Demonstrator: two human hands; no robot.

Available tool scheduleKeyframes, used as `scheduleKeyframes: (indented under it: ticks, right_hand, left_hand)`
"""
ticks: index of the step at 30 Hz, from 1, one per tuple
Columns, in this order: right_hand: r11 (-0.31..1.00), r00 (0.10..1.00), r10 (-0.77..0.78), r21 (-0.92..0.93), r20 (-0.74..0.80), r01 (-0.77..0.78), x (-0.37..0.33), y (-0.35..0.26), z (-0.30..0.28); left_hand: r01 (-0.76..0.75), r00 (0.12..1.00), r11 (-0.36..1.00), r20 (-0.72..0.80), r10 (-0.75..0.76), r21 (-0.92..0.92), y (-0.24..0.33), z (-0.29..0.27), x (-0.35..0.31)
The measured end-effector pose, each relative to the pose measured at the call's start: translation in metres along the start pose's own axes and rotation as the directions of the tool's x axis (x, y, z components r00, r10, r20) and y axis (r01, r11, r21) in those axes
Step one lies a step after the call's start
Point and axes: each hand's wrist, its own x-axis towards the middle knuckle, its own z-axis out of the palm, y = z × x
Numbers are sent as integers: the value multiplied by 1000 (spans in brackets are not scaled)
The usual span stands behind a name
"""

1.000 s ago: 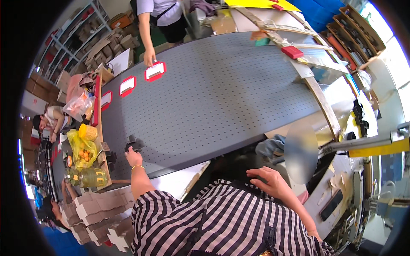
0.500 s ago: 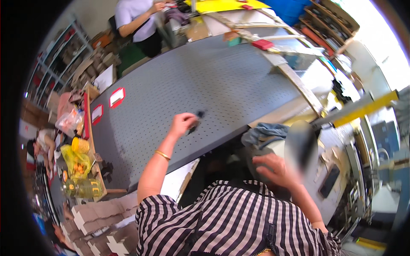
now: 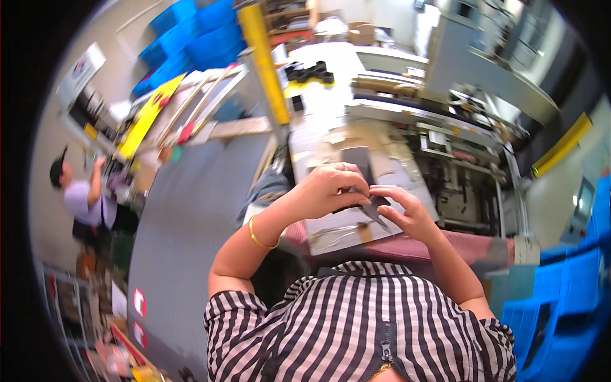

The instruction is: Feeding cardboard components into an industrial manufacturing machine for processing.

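My left hand (image 3: pixel 331 190), a gold bangle on its wrist, is closed with fingers bent around a small dark piece that is mostly hidden under them. Close against it, my right hand (image 3: pixel 410 213) has its thumb and forefinger at a thin dark grey flat piece (image 3: pixel 380 205). Whether the dark bits at the two hands are one thing, I cannot tell. Just beyond my fingers, a dark grey flat strip (image 3: pixel 358 158) lies on the cardboard-covered worktop (image 3: pixel 337 238).
At left stands a large grey table (image 3: pixel 184 204), with a blue-grey cloth (image 3: pixel 267 188) by its right edge. A yellow-and-grey post (image 3: pixel 264 63) rises beyond my left hand. Machine rails (image 3: pixel 407 111) are ahead; blue crates (image 3: pixel 560 286) are at right. Another person (image 3: pixel 92 197) is far left.
The view has swung right. My left hand has left the grey table with a small black thing and come to the cardboard-covered worktop. My right hand, earlier apart and open, now meets it.
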Motion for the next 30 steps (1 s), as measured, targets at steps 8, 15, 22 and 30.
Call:
scheduleKeyframes:
  ticks: [8,15,22,30]
  right_hand:
    - [963,972,161,243,-171,-117,-17,42,-89]
    - [957,929,-85,-290,-361,-25,26,91,-152]
    - [937,936,300,243,-186,-252,130,171,-267]
    - [948,955,-51,-314,-293,-46,209,193,-352]
  left_hand:
    - [-13,979,998,202,1,60,-9,27,117]
    - [-177,983,967,-11,182,182,-86,54,184]
    - [85,986,930,-102,-130,-358,-167,32,330]
    - [-48,982,994,-179,66,101,-176,-14,443]
